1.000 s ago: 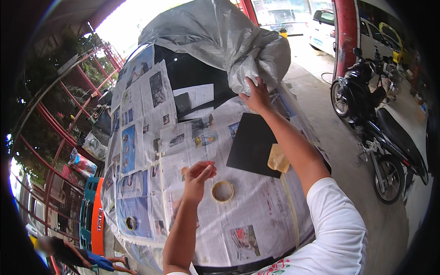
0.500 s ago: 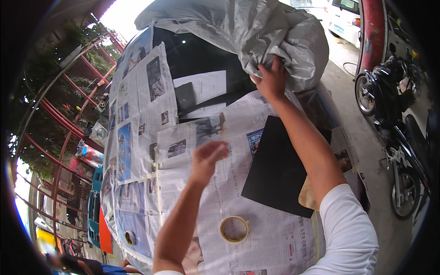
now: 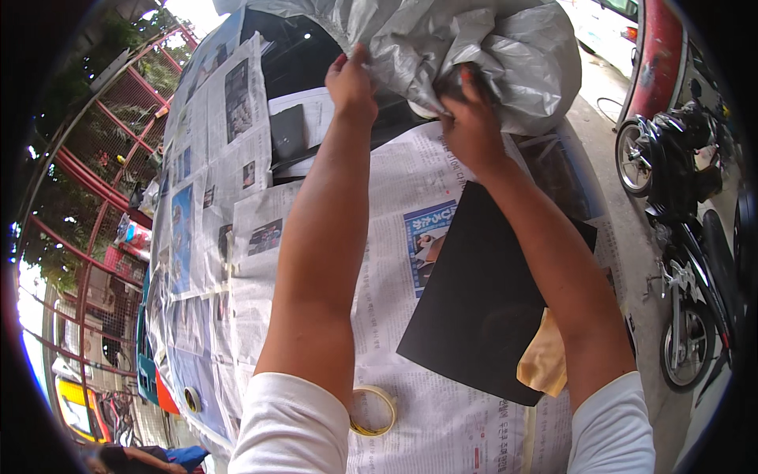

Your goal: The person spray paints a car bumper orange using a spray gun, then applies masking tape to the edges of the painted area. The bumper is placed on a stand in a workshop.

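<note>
A crumpled silver-grey sheet cover (image 3: 521,71) is bunched over the far part of a car. My right hand (image 3: 474,130) grips its folds with bent fingers; a dark blurred patch by the fingertips cannot be made out. My left hand (image 3: 353,88) reaches up to the cover's lower left edge, fingers a little apart and nothing seen in them. Newspaper sheets (image 3: 316,253), taped together, coat the surface below. A large black sheet (image 3: 474,300) lies on them under my right forearm, beside a tan piece of paper (image 3: 545,359). By my left elbow rests a masking tape roll (image 3: 390,411).
White papers and a dark flat piece (image 3: 288,130) show behind the dark glass (image 3: 292,47). A smaller tape roll (image 3: 193,399) lies at left. Motorcycles (image 3: 671,158) and a red post (image 3: 659,71) stand at right; a red mesh fence (image 3: 87,205) and another person (image 3: 130,458) are at left.
My left hand has moved up and away from me, from above the newspaper to the cover's edge. My right hand stays at the cover, and the view has shifted slightly.
</note>
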Motion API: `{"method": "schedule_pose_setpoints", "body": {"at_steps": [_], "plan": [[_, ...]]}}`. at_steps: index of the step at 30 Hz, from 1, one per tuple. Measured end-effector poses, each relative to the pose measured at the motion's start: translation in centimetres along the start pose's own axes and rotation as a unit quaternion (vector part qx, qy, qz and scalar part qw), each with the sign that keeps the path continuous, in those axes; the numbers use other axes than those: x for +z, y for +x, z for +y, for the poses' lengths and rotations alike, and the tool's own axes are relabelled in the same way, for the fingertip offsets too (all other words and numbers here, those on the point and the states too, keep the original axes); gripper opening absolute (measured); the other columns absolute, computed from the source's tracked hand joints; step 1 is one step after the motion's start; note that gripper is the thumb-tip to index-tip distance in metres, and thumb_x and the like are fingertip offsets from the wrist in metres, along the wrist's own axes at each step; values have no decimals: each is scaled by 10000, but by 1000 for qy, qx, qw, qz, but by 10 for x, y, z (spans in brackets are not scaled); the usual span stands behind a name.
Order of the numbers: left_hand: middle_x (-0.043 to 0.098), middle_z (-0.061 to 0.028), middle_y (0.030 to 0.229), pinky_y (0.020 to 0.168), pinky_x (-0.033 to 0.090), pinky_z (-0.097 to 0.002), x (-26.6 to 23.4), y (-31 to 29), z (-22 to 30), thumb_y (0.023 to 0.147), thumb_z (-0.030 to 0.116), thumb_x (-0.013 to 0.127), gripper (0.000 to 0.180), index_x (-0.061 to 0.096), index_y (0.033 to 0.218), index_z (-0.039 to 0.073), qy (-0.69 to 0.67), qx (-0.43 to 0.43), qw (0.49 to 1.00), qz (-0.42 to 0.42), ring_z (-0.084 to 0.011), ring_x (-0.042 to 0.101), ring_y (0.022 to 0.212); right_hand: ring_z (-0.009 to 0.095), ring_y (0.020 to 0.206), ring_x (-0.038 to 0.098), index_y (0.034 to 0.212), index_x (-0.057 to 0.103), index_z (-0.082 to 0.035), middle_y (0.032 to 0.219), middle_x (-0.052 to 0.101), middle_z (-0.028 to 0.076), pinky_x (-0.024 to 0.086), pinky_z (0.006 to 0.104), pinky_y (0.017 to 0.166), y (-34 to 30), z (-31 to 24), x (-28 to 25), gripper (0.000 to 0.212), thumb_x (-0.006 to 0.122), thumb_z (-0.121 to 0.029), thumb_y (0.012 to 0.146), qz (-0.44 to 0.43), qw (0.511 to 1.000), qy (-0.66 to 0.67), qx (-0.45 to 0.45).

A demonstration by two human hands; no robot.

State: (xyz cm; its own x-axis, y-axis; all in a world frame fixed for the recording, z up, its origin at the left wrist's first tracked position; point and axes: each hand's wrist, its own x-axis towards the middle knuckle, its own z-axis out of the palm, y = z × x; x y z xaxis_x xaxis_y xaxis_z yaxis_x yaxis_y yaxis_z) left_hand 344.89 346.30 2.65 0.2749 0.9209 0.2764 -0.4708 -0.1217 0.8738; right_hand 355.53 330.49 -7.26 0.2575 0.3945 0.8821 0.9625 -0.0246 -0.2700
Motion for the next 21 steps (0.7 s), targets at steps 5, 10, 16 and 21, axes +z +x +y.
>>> {"method": "schedule_pose_setpoints", "body": {"at_steps": [5, 10, 16, 21], "plan": [[604, -103, 907, 491, 531, -297, -131, -27, 73, 883, 148, 692, 264, 578, 1089, 27, -5, -20, 997, 79, -173, 583, 630, 465, 1276, 465, 1082, 746, -179, 1448, 434, 273, 399, 480, 1075, 15, -26, -8, 235, 719, -223, 852, 31, 998, 58, 11], [654, -133, 820, 597, 589, -371, -209, -110, 94, 916, 69, 603, 307, 573, 1220, 86, 396, 138, 896, 145, -239, 669, 742, 357, 1368, 358, 1038, 759, -196, 1437, 469, 124, 297, 636, 1073, 6, -73, -14, 243, 729, -312, 826, -41, 991, -54, -118], [710, -239, 928, 631, 565, -404, -293, -124, 89, 877, 101, 573, 338, 665, 1183, -11, 619, 54, 781, 60, -334, 716, 756, 301, 1270, 466, 1019, 745, -124, 1338, 543, 132, 359, 513, 1071, -8, -152, -12, 306, 730, -360, 824, -187, 966, 20, -176], [709, -226, 866, 455, 536, -330, -319, -199, 122, 879, 123, 616, 400, 614, 1206, -107, 482, -106, 870, -19, -231, 683, 516, 339, 1133, 581, 1204, 654, -49, 1225, 602, 194, 463, 406, 981, -10, -234, -8, 543, 741, -429, 826, -318, 919, 215, -89]]}}
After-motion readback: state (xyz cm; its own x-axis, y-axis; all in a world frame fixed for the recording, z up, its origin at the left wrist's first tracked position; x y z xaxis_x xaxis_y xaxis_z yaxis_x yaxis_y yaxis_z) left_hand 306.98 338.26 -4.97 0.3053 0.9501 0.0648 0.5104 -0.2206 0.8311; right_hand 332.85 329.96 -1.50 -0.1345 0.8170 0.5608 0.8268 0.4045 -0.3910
